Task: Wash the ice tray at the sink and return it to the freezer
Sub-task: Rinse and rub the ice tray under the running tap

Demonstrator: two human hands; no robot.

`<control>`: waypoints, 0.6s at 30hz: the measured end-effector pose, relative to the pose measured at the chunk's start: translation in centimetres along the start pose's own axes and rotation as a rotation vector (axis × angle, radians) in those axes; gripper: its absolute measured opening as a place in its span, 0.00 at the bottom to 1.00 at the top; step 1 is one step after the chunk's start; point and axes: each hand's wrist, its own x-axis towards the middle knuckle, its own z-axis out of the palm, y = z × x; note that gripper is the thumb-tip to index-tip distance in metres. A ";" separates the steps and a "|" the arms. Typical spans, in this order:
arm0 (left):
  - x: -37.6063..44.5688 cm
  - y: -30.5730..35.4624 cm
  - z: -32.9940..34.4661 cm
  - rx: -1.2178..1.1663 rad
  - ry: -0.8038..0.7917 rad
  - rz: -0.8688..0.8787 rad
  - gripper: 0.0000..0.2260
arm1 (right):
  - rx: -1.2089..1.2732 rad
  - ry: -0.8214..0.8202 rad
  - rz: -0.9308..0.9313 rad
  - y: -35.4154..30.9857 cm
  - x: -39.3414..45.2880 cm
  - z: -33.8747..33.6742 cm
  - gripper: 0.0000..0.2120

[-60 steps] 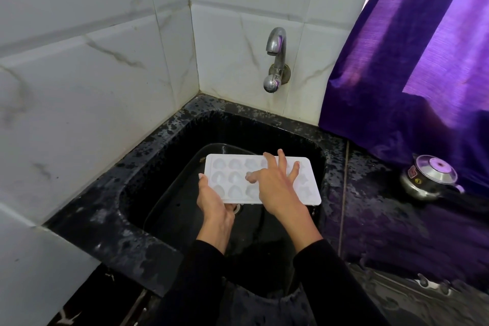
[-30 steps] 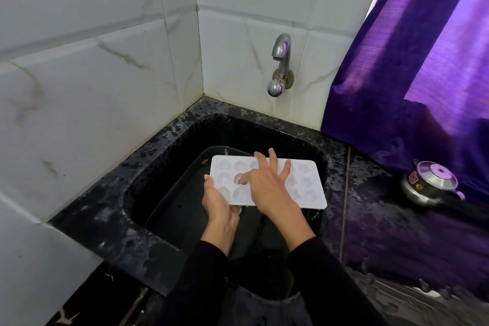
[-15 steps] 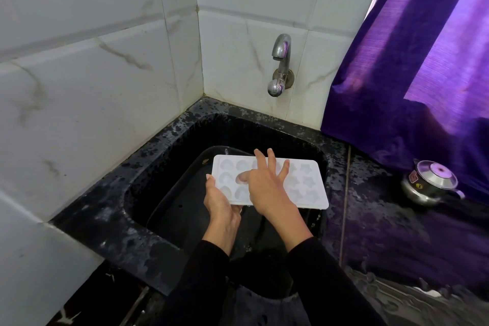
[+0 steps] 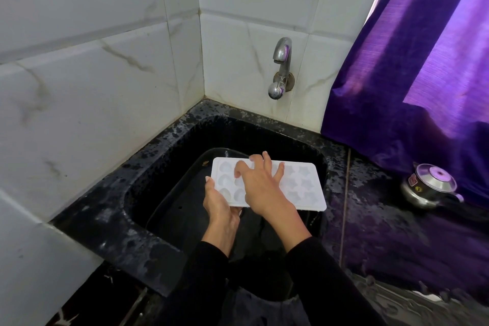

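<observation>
Over the black sink [image 4: 158, 156], below the wall tap [image 4: 281, 69]: white ice tray [image 4: 304, 185], held level. Probably light, stiff, wet-slippery; best gripped by its rim. Right hand [image 4: 260, 188]: fingers spread, rubbing cavities. Left hand [image 4: 218, 201]: grasping the tray's near-left edge.

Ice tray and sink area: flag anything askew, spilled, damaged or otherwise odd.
Nothing stands out. The ice tray looks intact, held over the black sink by the left hand gripping its near-left edge while the right hand rests on its cavities. The tap shows no running water.
</observation>
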 end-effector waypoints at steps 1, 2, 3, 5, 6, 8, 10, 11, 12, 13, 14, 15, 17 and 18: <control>0.0 0.0 0.0 -0.001 0.000 -0.003 0.22 | 0.003 -0.008 -0.021 -0.3 0.1 0.1 0.29; -0.1 0.0 0.0 -0.003 0.001 -0.008 0.22 | -0.003 -0.022 -0.038 -0.5 0.2 0.1 0.29; -0.1 0.0 0.0 -0.003 0.004 -0.015 0.23 | -0.017 -0.040 -0.050 -0.7 0.3 0.2 0.29; -0.2 0.1 0.0 0.000 0.010 -0.030 0.24 | -0.053 -0.073 -0.064 -1.0 0.4 0.4 0.29; -0.2 0.1 -0.1 0.000 0.012 -0.038 0.25 | -0.069 -0.083 -0.070 -1.1 0.4 0.6 0.29; -0.2 0.1 -0.2 -0.007 0.012 -0.046 0.26 | -0.093 -0.091 -0.080 -1.4 0.5 0.8 0.28; -0.1 0.1 -0.2 -0.010 0.023 -0.041 0.24 | -0.104 -0.092 -0.086 -1.6 0.6 0.9 0.27; -0.2 0.2 -0.2 -0.010 0.028 -0.040 0.24 | -0.103 -0.087 -0.088 -1.7 0.6 0.9 0.26; -0.2 0.2 -0.2 -0.010 0.029 -0.038 0.23 | -0.101 -0.080 -0.090 -1.7 0.7 0.9 0.26; -0.2 0.2 -0.2 -0.010 0.030 -0.037 0.22 | -0.097 -0.077 -0.093 -1.7 0.7 0.9 0.25; -0.2 0.2 -0.3 -0.005 0.030 -0.038 0.21 | -0.092 -0.076 -0.097 -1.6 0.7 0.8 0.25; -0.1 0.2 -0.3 -0.001 0.029 -0.035 0.22 | -0.090 -0.076 -0.099 -1.5 0.7 0.7 0.24; 0.2 0.2 -0.4 0.004 0.023 -0.031 0.23 | -0.088 -0.074 -0.100 -1.4 0.8 0.6 0.25; 0.3 0.1 -0.5 0.006 0.022 -0.033 0.24 | -0.087 -0.072 -0.098 -1.5 0.8 0.5 0.25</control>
